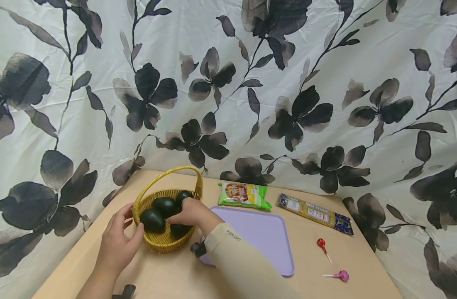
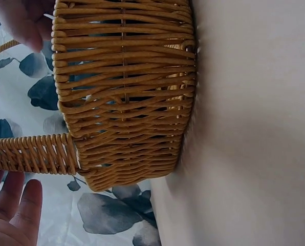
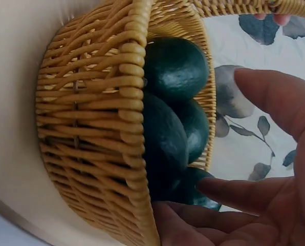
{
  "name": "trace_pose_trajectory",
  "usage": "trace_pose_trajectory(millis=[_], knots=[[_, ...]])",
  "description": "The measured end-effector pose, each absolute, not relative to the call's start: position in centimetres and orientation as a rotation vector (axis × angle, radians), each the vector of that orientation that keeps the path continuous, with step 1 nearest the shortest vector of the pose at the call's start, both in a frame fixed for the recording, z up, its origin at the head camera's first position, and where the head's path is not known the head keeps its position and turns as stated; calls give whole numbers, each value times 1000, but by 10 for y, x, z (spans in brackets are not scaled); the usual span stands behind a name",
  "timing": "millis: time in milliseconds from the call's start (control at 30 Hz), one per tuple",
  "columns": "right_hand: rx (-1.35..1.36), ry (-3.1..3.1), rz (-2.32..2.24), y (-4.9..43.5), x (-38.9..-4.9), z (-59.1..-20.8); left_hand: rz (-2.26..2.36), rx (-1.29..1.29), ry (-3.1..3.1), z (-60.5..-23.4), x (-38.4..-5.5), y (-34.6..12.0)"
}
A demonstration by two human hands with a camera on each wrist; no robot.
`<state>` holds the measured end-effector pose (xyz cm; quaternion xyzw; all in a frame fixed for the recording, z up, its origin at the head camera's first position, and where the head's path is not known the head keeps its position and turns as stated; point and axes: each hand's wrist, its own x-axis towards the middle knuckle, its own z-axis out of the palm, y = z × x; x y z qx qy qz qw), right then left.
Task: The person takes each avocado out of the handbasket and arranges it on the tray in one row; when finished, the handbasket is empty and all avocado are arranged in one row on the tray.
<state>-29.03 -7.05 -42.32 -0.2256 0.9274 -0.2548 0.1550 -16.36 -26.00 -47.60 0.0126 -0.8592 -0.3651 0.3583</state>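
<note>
Several dark green avocados (image 1: pixel 152 220) lie in a yellow wicker basket (image 1: pixel 162 246) with a tall arched handle (image 1: pixel 168 171). My left hand (image 1: pixel 118 243) is at the basket's left side, its fingers by the base of the handle; in the left wrist view those fingers look fairly straight beside the handle. Over the basket's right side, my right hand (image 1: pixel 194 214) reaches in among the avocados. In the right wrist view its thumb stands apart, and a fingertip is at the farthest avocado (image 3: pixel 191 187). Some of its fingers are partly hidden behind the basket rim.
A lilac tray (image 1: pixel 258 232) lies right of the basket, partly under the right forearm. Behind it is a green packet (image 1: pixel 245 195), with a long pasta-like pack (image 1: pixel 314 212) to the right. Two lollipops, red (image 1: pixel 321 242) and pink (image 1: pixel 343 275), lie front right. A floral cloth hangs behind.
</note>
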Motion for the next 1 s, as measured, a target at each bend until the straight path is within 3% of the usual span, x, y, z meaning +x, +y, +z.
trace_pose_trajectory(millis=[1000], knots=[[-668,2631,-497,-96,-301,-427,-914,-10,-2240,-479,-164,-269]])
